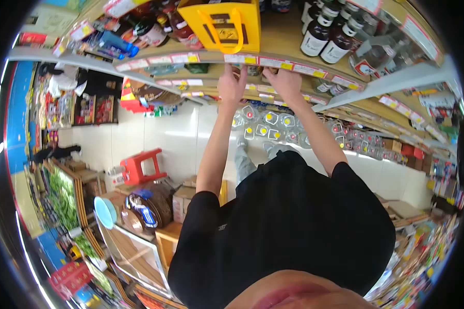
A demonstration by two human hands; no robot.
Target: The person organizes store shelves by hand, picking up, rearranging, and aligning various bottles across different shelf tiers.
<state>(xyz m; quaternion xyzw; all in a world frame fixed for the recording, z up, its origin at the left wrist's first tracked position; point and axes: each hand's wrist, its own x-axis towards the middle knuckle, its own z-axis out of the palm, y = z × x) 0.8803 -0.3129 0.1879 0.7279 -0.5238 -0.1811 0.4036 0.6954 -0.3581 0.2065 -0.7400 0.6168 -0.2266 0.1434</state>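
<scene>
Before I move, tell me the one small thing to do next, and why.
Probably ease both hands, left and right, slightly down before drawing anything out. Their fingertips are hidden beneath the labelled shelf edge, so their grip can't be judged, and the yellow bag stands at that edge just above the left one.

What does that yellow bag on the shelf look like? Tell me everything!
The yellow bag has straight sides and looks like stiff paper or card. Dark brown patches decorate its front, but I can't read any words. A bright yellow handle loops down over the front. The bag sits on a wooden-looking shelf, near the front edge, with bottles on both sides. The left hand and right hand are below, not holding it.
</scene>
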